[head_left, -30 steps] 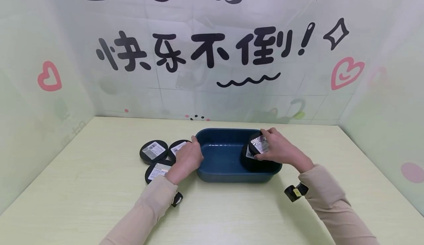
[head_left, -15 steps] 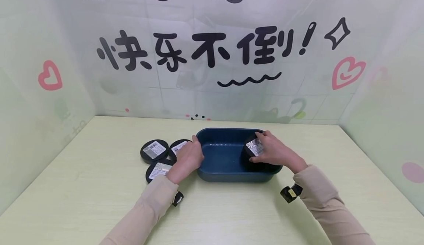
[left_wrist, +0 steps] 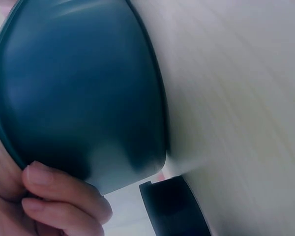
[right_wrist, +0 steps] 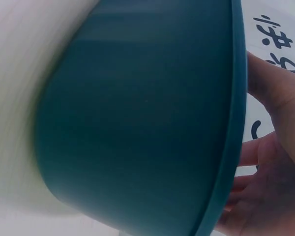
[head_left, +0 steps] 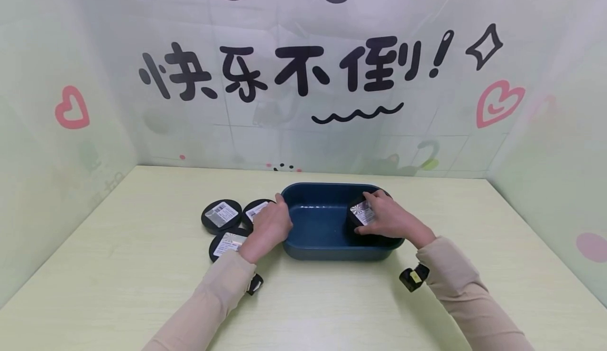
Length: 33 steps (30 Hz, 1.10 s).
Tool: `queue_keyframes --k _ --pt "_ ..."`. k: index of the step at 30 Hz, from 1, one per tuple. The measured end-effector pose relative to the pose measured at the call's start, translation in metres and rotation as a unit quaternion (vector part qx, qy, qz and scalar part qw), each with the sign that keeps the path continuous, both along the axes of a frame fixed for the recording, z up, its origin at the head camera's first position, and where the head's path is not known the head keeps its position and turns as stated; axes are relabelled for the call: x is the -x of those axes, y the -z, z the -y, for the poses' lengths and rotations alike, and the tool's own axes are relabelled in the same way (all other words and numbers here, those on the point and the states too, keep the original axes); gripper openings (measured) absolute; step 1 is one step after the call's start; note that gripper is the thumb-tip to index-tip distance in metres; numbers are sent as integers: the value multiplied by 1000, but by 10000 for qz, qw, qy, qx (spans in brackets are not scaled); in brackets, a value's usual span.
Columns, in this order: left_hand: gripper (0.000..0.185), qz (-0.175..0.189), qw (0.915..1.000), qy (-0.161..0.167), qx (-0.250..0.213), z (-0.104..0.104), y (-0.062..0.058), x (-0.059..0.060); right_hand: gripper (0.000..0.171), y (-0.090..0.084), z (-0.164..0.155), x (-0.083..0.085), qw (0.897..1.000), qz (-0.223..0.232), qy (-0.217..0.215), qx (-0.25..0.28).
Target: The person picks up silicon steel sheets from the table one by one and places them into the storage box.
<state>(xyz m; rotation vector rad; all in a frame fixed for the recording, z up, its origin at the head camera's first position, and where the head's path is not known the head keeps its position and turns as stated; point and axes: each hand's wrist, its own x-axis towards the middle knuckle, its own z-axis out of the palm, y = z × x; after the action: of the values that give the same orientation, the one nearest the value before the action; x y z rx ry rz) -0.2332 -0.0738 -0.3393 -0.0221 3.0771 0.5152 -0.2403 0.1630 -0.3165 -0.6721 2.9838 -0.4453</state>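
A dark blue oblong tub stands on the table, its long side toward me. My left hand grips the tub's left end; in the left wrist view its curled fingers lie against the outer wall. Over the right end of the tub, my right hand holds a flat, round black container with a white and silver label facing up. Thumb and fingers span its sides. The right wrist view shows mostly the tub's outer wall; the rim hides the held container there.
Left of the tub lie three more round black containers: one at the far left, one beside it partly behind my left hand, and one nearer by the sleeve. A printed wall sheet stands behind the table.
My right hand has moved slightly left and down with the round black container, which now covers another black container seen under it a second ago. The left hand has stayed on the tub.
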Motion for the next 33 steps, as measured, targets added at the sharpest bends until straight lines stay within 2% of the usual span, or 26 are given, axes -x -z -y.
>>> queue_keyframes --k 18,26,33 --pt "61 -1 10000 27 -13 0 1 0 77 2 -2 4 9999 5 -164 -13" --pt "62 100 9999 -14 -25 1 2 1 89 5 -3 5 9993 333 -11 151" --pt "62 138 9999 -27 -55 0 1 1 89 8 -5 8 9989 428 45 194"
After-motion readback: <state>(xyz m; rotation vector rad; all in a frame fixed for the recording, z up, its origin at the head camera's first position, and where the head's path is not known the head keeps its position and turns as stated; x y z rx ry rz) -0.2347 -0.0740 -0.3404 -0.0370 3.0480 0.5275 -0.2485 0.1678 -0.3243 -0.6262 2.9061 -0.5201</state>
